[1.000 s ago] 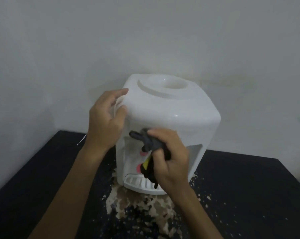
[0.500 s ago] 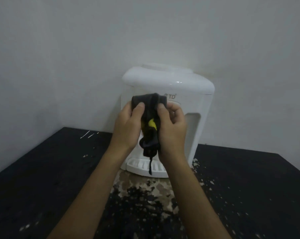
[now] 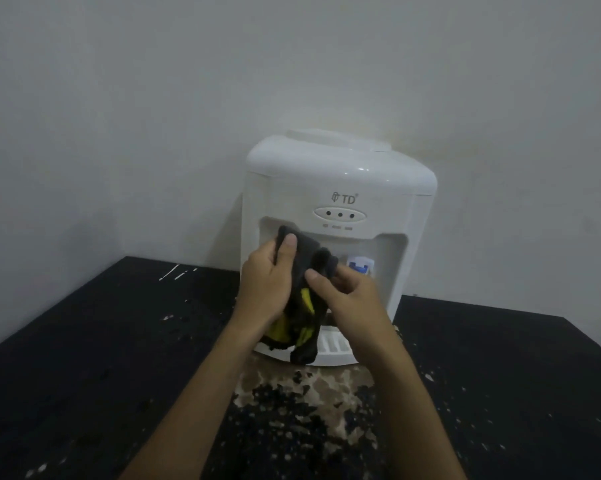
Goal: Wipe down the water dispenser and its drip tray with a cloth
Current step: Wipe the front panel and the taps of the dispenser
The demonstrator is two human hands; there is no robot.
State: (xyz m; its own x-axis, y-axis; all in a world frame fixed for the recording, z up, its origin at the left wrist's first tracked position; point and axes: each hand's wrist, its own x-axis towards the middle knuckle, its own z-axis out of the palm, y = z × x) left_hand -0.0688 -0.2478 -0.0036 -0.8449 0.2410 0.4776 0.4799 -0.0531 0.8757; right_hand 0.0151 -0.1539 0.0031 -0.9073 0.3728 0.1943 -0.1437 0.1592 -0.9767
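Against the wall, on a black table [image 3: 84, 358] with worn, flaking paint, stands a white dispenser [image 3: 340, 188] marked TD, its drip tray [image 3: 333, 346] at the foot. Both hands meet in front of the tap recess, grasping one dark cloth [image 3: 302, 268] (yellow patches show low down). Left hand [image 3: 264, 289] pinches its upper left edge, thumb on top; right hand [image 3: 347, 299] grips the right side. Its hanging end covers part of the tray. A blue tap [image 3: 359, 265] peeks out beside the right hand.

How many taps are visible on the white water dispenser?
1: a blue tap in the recess, just right of the dark cloth. Another may be hidden behind the cloth.
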